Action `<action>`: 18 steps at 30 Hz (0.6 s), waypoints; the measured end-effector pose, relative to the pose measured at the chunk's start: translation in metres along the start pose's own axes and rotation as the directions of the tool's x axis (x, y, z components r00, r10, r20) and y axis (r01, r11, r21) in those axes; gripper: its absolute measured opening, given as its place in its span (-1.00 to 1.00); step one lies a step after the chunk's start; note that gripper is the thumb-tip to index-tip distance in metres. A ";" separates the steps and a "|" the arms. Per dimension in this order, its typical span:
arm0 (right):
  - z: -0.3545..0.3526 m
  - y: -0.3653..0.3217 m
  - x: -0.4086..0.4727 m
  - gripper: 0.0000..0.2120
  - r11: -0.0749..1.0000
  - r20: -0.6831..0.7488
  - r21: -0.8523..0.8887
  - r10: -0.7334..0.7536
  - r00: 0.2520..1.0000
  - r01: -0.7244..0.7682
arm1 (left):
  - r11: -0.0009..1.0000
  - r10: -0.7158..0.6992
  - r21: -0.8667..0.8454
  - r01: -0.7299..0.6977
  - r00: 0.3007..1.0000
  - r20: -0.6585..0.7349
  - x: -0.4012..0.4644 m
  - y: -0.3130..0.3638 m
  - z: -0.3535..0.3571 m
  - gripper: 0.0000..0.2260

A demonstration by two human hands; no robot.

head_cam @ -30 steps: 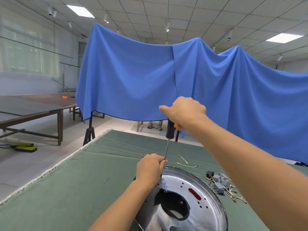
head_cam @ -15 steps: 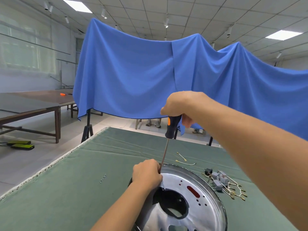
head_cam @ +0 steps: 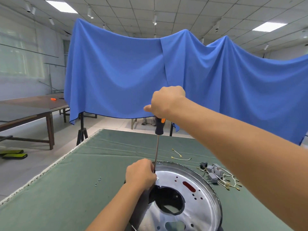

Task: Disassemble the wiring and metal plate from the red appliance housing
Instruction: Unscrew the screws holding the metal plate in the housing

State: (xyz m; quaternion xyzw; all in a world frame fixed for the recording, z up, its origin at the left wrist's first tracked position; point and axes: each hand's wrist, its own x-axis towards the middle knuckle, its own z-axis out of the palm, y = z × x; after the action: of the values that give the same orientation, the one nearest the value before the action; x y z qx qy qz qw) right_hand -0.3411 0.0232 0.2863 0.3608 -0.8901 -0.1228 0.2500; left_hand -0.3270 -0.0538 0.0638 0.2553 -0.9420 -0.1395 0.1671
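A round silver metal plate (head_cam: 196,207) lies on the green table, red showing through its slots; a large dark hole is in its middle. My right hand (head_cam: 166,102) grips the black and orange handle of a screwdriver (head_cam: 157,144), which stands almost upright. Its tip meets the plate's far left rim beside a small screw. My left hand (head_cam: 141,174) rests curled on that rim and pinches the lower shaft. A bundle of removed wiring with grey connectors (head_cam: 216,177) lies to the right of the plate.
Two short loose wires (head_cam: 179,155) lie beyond the plate. Several small screws (head_cam: 98,180) sit on the green cloth table (head_cam: 66,197) to the left. A blue cloth (head_cam: 133,72) hangs behind the table. Wooden tables (head_cam: 33,110) stand at far left.
The screwdriver has swung from a tilt to nearly upright. My right hand has turned on the handle. My left hand stays on the plate's rim at the shaft.
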 end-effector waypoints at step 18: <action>-0.018 0.013 -0.001 -0.79 0.853 0.339 0.521 -0.172 0.925 -0.032 | 0.997 0.038 -0.061 -0.039 0.999 -0.012 -0.002 -0.002 0.000 -0.81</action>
State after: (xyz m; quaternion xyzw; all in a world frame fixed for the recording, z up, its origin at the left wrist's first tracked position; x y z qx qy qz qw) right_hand -0.3383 0.0324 0.3061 0.4171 -0.9071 0.0452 -0.0347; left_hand -0.3242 -0.0540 0.0627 0.2325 -0.9412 -0.1634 0.1824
